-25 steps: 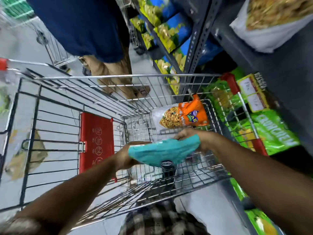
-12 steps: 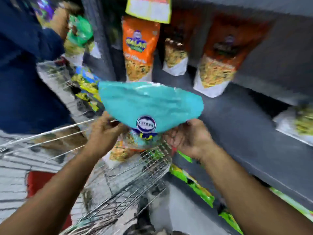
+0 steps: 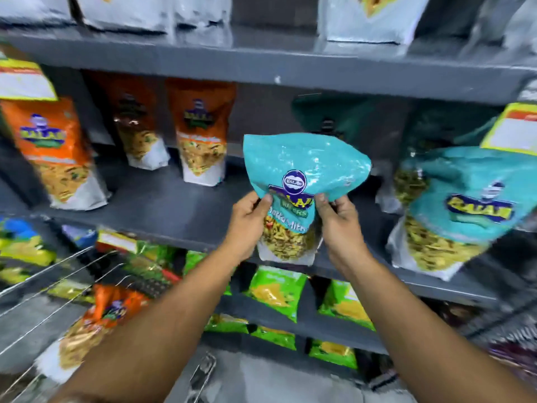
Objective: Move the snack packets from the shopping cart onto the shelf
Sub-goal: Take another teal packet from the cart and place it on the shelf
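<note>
I hold a teal snack packet [image 3: 302, 167] upright in front of the dark grey shelf [image 3: 174, 210], at mid height. My left hand [image 3: 247, 225] grips its left side and my right hand [image 3: 340, 225] grips its right side, thumbs on the front. The packet's lower edge hangs just past the shelf's front lip. A matching teal packet [image 3: 467, 207] stands on the same shelf to the right. Orange packets [image 3: 200, 132] stand on it to the left. At lower left, the wire shopping cart [image 3: 58, 274] holds one orange packet [image 3: 96, 324].
An upper shelf [image 3: 261, 62] carries white-bottomed packets. Green packets [image 3: 276, 292] fill the lower shelves. Yellow price tags [image 3: 23, 80] hang at the left and right edges. Bare shelf board lies between the orange packets and the teal one.
Both hands lifted the teal packet out of the cart and up to the shelf, turning it upright. The view swung from the cart to the shelf face.
</note>
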A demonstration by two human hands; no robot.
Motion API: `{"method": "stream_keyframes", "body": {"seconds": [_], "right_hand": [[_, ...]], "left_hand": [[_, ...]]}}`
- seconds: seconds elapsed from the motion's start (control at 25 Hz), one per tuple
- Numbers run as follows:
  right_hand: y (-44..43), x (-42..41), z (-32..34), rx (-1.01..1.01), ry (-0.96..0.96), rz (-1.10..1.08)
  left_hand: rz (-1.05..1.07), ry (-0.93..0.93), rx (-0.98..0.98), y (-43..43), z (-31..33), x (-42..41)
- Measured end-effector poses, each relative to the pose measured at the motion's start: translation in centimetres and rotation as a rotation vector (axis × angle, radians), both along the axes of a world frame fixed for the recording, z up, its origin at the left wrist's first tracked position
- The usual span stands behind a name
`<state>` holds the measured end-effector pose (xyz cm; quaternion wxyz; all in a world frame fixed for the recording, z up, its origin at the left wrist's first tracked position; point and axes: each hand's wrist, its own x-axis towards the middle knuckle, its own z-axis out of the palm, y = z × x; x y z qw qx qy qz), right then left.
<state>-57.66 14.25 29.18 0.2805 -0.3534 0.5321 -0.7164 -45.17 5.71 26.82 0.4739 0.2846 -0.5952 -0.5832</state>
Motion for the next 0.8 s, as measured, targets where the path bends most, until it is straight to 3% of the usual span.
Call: {"method": "stream_keyframes", "body": {"seconds": [0.2, 0.48, 0.6, 0.72, 0.8], "right_hand": [[0.4, -5.6, -1.1, 0.056, 0.101, -0.179], [-0.8, -7.9, -3.8, 0.149, 0.166, -0.297], [-0.1, -6.4, -4.8, 0.119, 0.251, -0.421], [2.2, -2.9, -6.8, 0.072, 0.336, -0.546], [3.6, 1.5, -9.0, 0.092, 0.393, -0.47]], "left_hand": [[-0.057, 0.111, 0.147, 0.4, -0.4, -7.6], [-0.133, 0.199, 0.207, 0.3, -1.6, -9.0], [-0.152, 0.16, 0.185, -0.1, -2.2, -7.2], [-0.034, 0.017, 0.177, -0.3, -2.8, -2.2], [0.087, -0.076, 0.102, -0.9, -3.5, 3.7]]}}
